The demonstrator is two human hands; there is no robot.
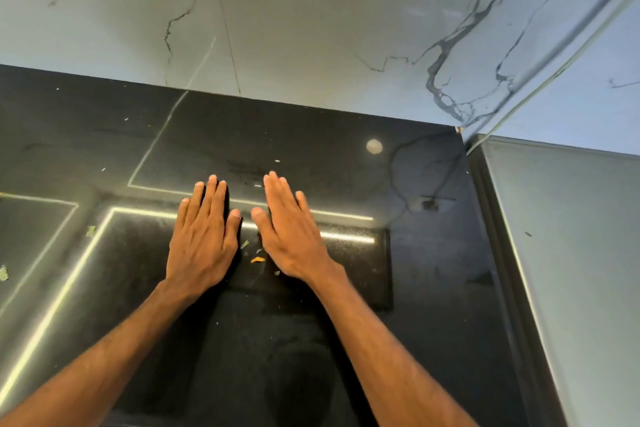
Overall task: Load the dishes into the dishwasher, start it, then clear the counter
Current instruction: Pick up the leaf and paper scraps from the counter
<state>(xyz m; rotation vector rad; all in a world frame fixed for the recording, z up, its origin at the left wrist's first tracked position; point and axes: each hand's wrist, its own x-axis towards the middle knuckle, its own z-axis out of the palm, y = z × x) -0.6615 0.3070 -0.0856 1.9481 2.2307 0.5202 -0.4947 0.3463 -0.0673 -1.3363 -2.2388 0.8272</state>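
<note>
Head camera, looking down: I see my two bare hands lying flat, palms down, on a glossy black counter (433, 288). The left hand (202, 239) and right hand (291, 236) sit just beside each other, fingers straight and close together, holding nothing. Between them lie small food scraps: an orange scrap (257, 259) and a pale green bit (245, 244). More green flecks (90, 231) lie well apart to the left. A marbled grey wall (311, 28) rises behind the counter, and a grey panel (571, 253) stands at the right. No dishes and no dishwasher are in view, so I judge this to be the counter-clearing step. To do it well, I would keep the palms flat and sweep the scraps together toward the front edge with one hand. The other hand would cup below the edge to catch them. Then I would collect the flecks on the left.
</note>
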